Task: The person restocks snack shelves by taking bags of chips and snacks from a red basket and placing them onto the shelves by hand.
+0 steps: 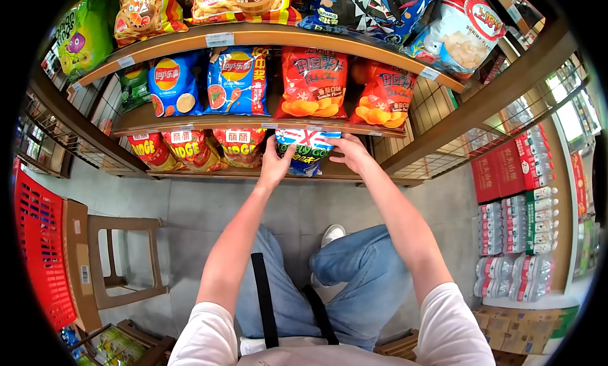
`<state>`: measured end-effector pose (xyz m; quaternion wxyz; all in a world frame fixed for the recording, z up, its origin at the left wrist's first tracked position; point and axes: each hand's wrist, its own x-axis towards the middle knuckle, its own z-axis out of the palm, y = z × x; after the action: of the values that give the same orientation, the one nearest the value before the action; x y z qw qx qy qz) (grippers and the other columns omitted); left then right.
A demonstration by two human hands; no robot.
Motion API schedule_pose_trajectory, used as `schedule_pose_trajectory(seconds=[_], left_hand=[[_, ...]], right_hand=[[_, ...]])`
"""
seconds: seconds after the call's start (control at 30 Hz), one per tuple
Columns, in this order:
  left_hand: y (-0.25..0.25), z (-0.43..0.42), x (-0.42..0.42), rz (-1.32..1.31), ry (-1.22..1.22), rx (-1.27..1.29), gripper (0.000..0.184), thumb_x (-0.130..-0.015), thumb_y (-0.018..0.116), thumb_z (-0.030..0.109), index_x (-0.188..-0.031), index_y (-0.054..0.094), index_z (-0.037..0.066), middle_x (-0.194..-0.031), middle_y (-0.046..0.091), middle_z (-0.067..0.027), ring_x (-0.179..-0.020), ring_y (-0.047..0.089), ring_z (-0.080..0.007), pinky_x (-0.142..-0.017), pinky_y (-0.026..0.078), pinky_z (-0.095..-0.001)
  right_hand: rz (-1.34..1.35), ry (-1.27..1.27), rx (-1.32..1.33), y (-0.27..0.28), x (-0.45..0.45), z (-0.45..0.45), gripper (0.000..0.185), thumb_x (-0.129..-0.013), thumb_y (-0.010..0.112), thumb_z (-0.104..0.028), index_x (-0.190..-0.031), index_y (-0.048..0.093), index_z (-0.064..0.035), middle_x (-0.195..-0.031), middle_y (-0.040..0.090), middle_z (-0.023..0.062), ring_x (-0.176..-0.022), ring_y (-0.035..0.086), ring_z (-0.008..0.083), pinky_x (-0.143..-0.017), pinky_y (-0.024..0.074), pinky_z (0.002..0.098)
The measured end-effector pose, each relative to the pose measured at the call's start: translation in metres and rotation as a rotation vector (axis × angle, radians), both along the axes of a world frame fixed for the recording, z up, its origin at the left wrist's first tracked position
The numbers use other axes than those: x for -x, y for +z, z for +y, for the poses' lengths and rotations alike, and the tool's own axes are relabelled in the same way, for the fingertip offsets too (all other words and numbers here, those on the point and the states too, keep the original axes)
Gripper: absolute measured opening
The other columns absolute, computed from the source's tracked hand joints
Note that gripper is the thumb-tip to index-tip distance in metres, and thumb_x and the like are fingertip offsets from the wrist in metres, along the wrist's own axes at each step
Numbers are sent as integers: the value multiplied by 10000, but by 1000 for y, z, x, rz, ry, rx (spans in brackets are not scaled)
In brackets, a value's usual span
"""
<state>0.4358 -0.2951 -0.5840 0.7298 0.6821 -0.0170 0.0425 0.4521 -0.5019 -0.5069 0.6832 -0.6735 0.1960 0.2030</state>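
A blue and white snack bag (305, 148) with a red cross design and green lettering stands upright at the right end of the bottom shelf row. My left hand (277, 162) grips its left side, thumb across the front and the other fingers partly hidden behind the edge. On the opposite side, my right hand (351, 153) holds the bag's right edge with bent fingers. Right beside my left hand is a red snack bag (239, 147), one of several similar bags in that row.
Above, the middle shelf (253, 121) carries blue Lay's bags (237, 81) and red chip bags (313, 82). A brown stool (126, 221) and red basket (42, 239) stand at left. Bottled-water packs (516, 223) are stacked at right. Grey tiled floor lies below the shelf.
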Motion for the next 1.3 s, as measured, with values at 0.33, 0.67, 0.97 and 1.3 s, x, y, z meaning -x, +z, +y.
schedule_pose_trajectory(seconds=[0.33, 0.67, 0.97, 1.3], left_hand=[[-14, 11, 28, -88, 52, -145, 642, -838, 669, 202, -1315, 328, -60, -1306, 442, -262, -1243, 435, -330, -1042, 339, -402], [3, 48, 97, 124, -179, -382, 403, -844, 660, 284, -1097, 572, -18, -1057, 643, -164, -996, 624, -257, -834, 509, -378], [-26, 16, 90, 433, -810, -773, 466, -809, 643, 343, -1114, 592, -6, -1057, 646, -170, -970, 625, -292, -852, 490, -369], [29, -24, 85, 628, -738, -750, 339, -848, 609, 228, -1088, 602, -11, -958, 668, -145, -839, 653, -229, -742, 527, -347]], right_hand=[[155, 308, 555, 25, 10, -2, 555, -793, 702, -318, -1198, 546, 28, -1227, 566, 185, -1137, 540, 330, -922, 456, 464], [-236, 515, 922, 51, 101, 42, 389, -794, 658, -286, -1054, 643, 3, -1101, 625, 221, -1005, 618, 343, -874, 494, 395], [260, 1084, 1109, 23, 59, 55, 342, -748, 609, -155, -1077, 669, -83, -1083, 659, 121, -937, 649, 326, -763, 507, 562], [375, 926, 774, 13, 38, 24, 343, -694, 638, -118, -1031, 691, -83, -1028, 674, 142, -928, 654, 337, -792, 521, 492]])
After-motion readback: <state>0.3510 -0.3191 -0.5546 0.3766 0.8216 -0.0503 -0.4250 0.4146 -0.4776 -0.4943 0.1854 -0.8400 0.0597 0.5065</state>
